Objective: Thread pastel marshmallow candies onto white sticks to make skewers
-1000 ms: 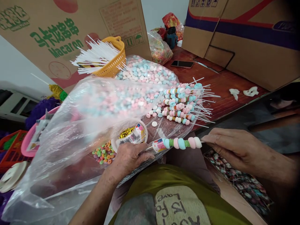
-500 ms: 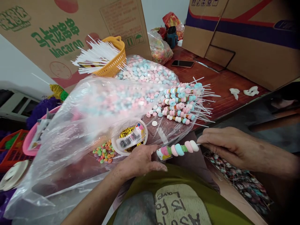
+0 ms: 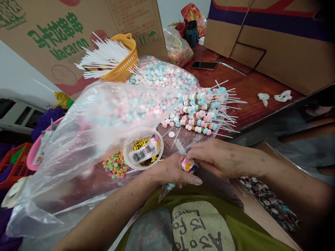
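My left hand (image 3: 174,170) is wrapped round a small clear candy bag (image 3: 188,165) with a colourful print, its thumb stretched out below. Part of the bag, with blue candy inside, sticks out under the palm. My right hand (image 3: 220,157) has its fingers closed at the printed end of the same bag; the fingertips are partly hidden. Behind my hands lies a pile of candy skewers (image 3: 201,111) with white sticks. A round tub (image 3: 160,153) with gold ties and a printed packet stands left of them, beside small ring candies (image 3: 116,164).
A big plastic bag of pastel candies (image 3: 162,78) covers the table's middle. Behind it are a yellow basket of white sticks (image 3: 128,59) and a cardboard box (image 3: 146,21). A phone (image 3: 204,65) lies near another large box (image 3: 282,52). A tray of wrapped pieces (image 3: 272,205) is lower right.
The skewer has turned in my hands and is now mostly hidden under my left hand. My right hand has moved left, from the stick's end to the printed bag.
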### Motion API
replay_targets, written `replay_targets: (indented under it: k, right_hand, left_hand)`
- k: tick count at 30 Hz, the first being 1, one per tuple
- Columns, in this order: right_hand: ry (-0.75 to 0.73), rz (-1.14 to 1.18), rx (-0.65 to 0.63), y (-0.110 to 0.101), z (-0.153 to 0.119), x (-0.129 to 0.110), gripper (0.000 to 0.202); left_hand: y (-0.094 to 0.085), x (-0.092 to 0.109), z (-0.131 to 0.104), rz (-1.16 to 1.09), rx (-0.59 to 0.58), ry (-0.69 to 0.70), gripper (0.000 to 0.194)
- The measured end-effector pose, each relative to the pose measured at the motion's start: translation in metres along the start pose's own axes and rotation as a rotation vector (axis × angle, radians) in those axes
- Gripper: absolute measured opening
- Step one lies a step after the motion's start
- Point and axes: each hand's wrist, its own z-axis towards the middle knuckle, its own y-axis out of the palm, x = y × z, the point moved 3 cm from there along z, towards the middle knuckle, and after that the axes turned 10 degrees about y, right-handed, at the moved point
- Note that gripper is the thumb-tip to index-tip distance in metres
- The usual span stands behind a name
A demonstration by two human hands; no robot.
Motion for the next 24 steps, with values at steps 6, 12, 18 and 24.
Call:
replay_targets:
  k: [6,12,18,24]
  right_hand:
    - [0.008,0.023,0.331,0.001,-0.003,0.011,0.023]
    - [0.080,0.030,0.365,0.020,0.004,0.023,0.020]
    - [0.065,0.137,0.311,0.020,0.015,0.019,0.016]
    - [0.138,0.172,0.389,-0.009,0.006,0.029,0.013]
  left_hand:
    - [-0.006,0.002,-0.002,0.059,0.167,-0.119,0.039]
    - [-0.006,-0.003,0.001,0.121,0.145,-0.040,0.036]
    - [-0.015,0.006,-0.002,0.006,0.122,0.095,0.039]
    - [-0.040,-0.005,-0.038,-0.205,0.113,0.204,0.040]
